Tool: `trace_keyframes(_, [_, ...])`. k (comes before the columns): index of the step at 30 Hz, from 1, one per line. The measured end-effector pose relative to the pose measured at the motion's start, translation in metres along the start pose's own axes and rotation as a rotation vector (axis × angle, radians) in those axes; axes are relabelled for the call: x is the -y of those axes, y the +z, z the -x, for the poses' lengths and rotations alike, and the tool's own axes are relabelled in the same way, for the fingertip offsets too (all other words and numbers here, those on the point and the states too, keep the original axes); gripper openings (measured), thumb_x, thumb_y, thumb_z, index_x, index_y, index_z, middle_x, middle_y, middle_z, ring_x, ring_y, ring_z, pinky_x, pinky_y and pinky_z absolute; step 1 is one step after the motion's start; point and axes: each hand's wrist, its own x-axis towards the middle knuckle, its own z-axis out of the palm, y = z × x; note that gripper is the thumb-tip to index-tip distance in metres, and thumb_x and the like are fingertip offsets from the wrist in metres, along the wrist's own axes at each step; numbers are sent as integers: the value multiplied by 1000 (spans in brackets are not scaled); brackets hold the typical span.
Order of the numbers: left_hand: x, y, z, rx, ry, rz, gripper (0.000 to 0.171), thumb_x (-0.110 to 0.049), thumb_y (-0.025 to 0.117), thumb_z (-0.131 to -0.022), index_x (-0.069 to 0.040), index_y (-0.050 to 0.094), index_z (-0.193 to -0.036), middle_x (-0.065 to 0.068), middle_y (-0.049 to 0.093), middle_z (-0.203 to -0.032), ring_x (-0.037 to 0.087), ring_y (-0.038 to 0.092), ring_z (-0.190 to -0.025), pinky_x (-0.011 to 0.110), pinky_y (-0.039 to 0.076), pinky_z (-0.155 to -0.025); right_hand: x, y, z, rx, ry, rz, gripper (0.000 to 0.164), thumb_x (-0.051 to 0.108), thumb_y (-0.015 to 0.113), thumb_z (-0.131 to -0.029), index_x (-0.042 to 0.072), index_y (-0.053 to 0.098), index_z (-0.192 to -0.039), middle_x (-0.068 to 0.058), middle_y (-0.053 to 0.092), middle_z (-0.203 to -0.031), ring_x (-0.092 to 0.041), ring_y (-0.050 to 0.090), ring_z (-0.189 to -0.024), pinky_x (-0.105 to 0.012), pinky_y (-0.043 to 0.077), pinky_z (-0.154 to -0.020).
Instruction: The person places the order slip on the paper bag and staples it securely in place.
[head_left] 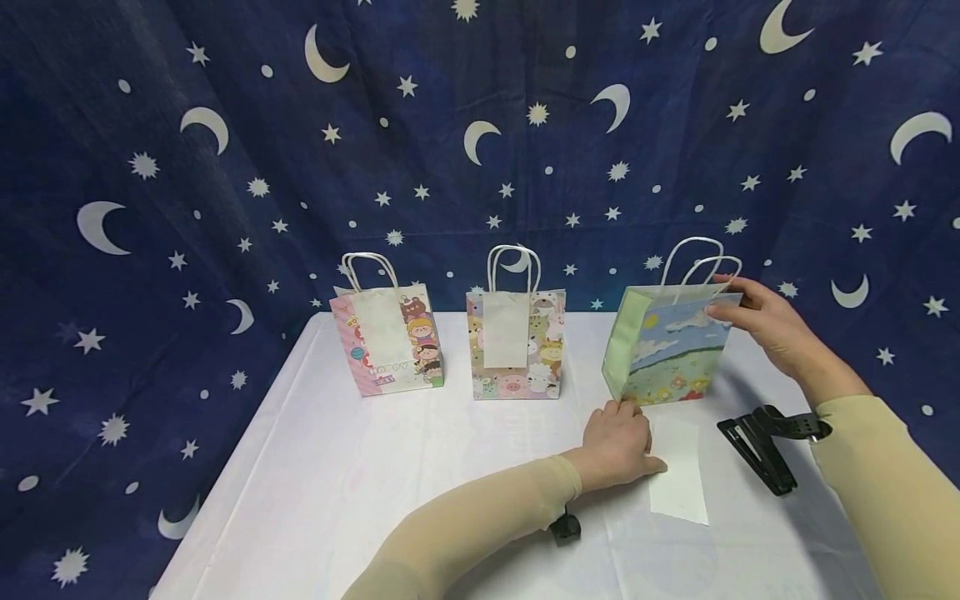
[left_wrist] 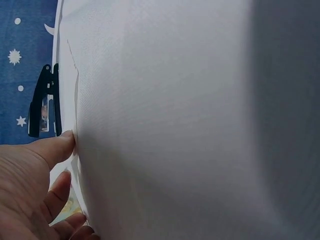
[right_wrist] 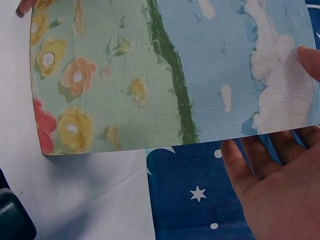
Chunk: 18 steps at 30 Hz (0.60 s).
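Note:
A small paper bag [head_left: 678,346] with a painted meadow and sky stands at the right, its white handles up. My right hand [head_left: 776,321] holds its upper right edge, thumb on the front and fingers behind, as the right wrist view also shows. At its lower front corner my left hand [head_left: 618,442] rests on the table with fingertips at the bag's base. The left thumb is stretched out onto a white paper strip [head_left: 681,487] lying flat before the bag. In the left wrist view the thumb touches the strip's edge and the fingers are loosely bent.
A black stapler [head_left: 757,450] lies right of the strip, below my right wrist. An animal-print bag [head_left: 513,385] and a pink cartoon bag [head_left: 360,367] stand to the left, each with white paper on its front. A dark blue star-and-moon cloth [head_left: 450,167] hangs behind the white table [head_left: 337,467].

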Motion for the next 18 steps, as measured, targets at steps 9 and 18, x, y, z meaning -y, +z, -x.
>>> trace_keyframes(9, [-2,1,-1,-14,-1,17,39,-65,74,-85,-32,57,-96,-14,51,-107,8,45,-99,25,36,-77,-2,-2,1,-5,10,30,70,31,66,-102,7,29,-157,4,42,-128,-15,39,-119,-69,14,-115])
trace_keyframes(18, [-4,1,-6,-23,72,31,52,-53,79,-86,-27,61,-127,-16,61,-116,6,53,-104,20,38,-79,-4,-1,2,-13,-2,39,57,29,66,-102,11,38,-148,7,43,-125,-13,39,-114,-68,19,-113])
